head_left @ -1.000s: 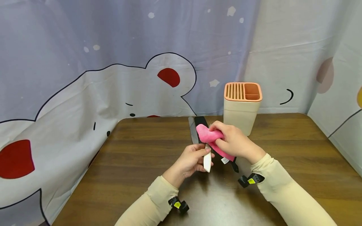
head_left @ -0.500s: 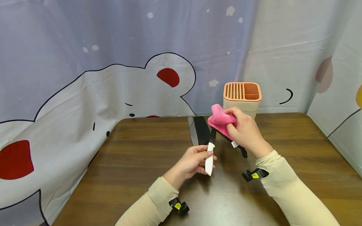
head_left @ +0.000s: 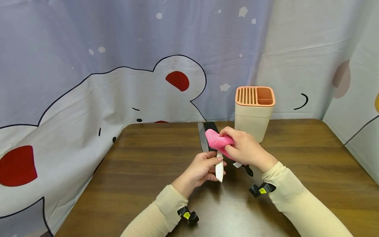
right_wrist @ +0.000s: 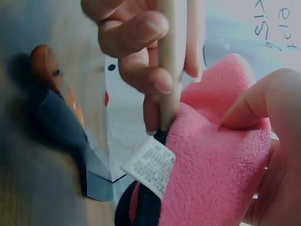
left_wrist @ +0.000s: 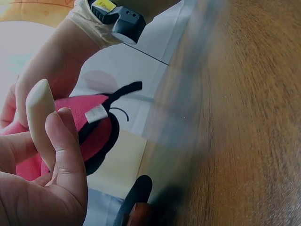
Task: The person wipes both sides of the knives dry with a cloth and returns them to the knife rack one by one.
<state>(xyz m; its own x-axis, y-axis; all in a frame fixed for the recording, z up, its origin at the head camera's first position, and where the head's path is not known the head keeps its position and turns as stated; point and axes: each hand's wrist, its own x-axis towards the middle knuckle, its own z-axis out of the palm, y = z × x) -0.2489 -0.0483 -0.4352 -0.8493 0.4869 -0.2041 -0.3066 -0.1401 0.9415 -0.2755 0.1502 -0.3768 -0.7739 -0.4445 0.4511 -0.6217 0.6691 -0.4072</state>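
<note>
Pink cloth (head_left: 217, 140) drawn back down against the white-handled knife (head_left: 219, 171), fingers of the right hand (head_left: 245, 148) pinching cloth, left hand's (head_left: 202, 166) fingers gripping knife, above the counter (head_left: 157, 141)

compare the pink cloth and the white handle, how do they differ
The cloth is pink and fuzzy; the handle is off-white and looks smooth. The cloth is bunched and folded, while the handle is slim and firm-looking. The right hand grips the cloth; the left hand holds the handle. Both are held up off the table.
</note>
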